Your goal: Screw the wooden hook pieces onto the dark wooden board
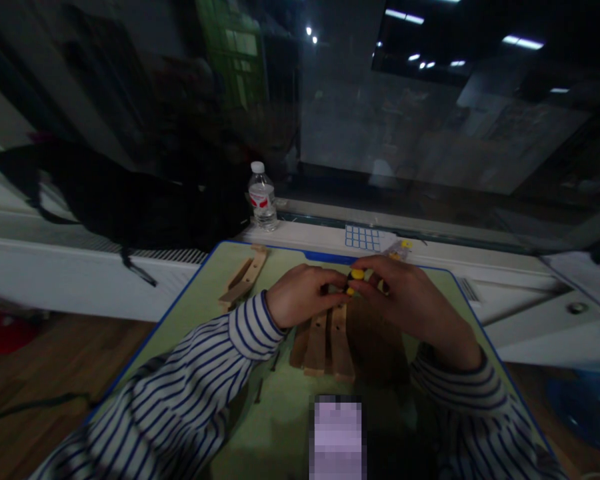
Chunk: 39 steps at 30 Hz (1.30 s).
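Observation:
Both hands meet above the far middle of the pale green table. My right hand [410, 293] is closed, thumb and fingers pinching a small yellow-and-black piece [358, 274] whose exact kind I cannot make out. From the other side, my left hand [305, 293] is closed too, its fingertips pinched at the dark end of the same piece. Just below the hands lie two pale wooden parts [316, 350] with holes, side by side on a brown surface [380, 340]. Their far ends are hidden by my fingers.
More joined wooden parts [245, 277] lie at the table's far left. Two thin dark bolts or screws [259, 392] rest near my left sleeve. A phone [337, 433] is at the near edge. A water bottle [263, 200] and a blue-gridded sheet [363, 237] are on the windowsill.

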Each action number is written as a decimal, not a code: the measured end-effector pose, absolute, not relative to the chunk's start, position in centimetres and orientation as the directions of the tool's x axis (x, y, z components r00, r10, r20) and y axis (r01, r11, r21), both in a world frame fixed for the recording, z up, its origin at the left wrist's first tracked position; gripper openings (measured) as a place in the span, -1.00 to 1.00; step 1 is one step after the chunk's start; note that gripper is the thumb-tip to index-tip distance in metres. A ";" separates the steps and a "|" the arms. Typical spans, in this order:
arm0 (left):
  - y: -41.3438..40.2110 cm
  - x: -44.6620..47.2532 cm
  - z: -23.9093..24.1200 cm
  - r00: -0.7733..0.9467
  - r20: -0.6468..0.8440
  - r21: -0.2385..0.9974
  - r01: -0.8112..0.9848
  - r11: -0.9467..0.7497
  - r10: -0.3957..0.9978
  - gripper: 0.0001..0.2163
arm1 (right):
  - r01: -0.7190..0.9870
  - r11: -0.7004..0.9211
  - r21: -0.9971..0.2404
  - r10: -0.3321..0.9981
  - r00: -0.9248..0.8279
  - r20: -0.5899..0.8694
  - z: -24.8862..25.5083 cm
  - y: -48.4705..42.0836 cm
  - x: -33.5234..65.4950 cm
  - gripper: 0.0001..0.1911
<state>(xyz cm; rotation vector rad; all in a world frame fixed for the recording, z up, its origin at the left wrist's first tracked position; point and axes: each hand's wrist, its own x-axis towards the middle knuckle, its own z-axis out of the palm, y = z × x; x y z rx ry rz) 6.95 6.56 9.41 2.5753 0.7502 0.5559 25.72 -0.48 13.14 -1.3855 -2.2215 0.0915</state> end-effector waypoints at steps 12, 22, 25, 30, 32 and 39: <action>6.6 7.0 9.3 0.755 0.276 0.455 0.443 -0.773 0.595 -0.79 | 0.780 0.529 -0.334 0.829 -0.390 0.401 13.0 -0.6 25.7 -0.67; 6.8 7.0 8.9 0.795 0.264 0.413 0.418 -0.809 0.546 -0.76 | 0.826 0.481 -0.295 0.849 -0.355 0.391 13.0 -0.6 25.6 -0.72; 6.8 7.0 8.9 0.804 0.258 0.409 0.412 -0.814 0.536 -0.76 | 0.834 0.473 -0.285 0.851 -0.349 0.392 13.0 -0.6 25.6 -0.72; 6.7 7.0 9.1 0.809 0.254 0.407 0.407 -0.817 0.530 -0.76 | 0.842 0.469 -0.268 0.851 -0.350 0.391 12.9 -0.5 25.6 -0.71; 6.7 6.9 9.1 0.799 0.258 0.402 0.421 -0.813 0.542 -0.76 | 0.840 0.472 -0.269 0.850 -0.351 0.393 12.9 -0.5 25.7 -0.71; 6.5 7.0 9.1 0.752 0.287 0.412 0.462 -0.785 0.593 -0.79 | 0.834 0.472 -0.285 0.851 -0.347 0.393 12.9 -0.4 25.6 -0.73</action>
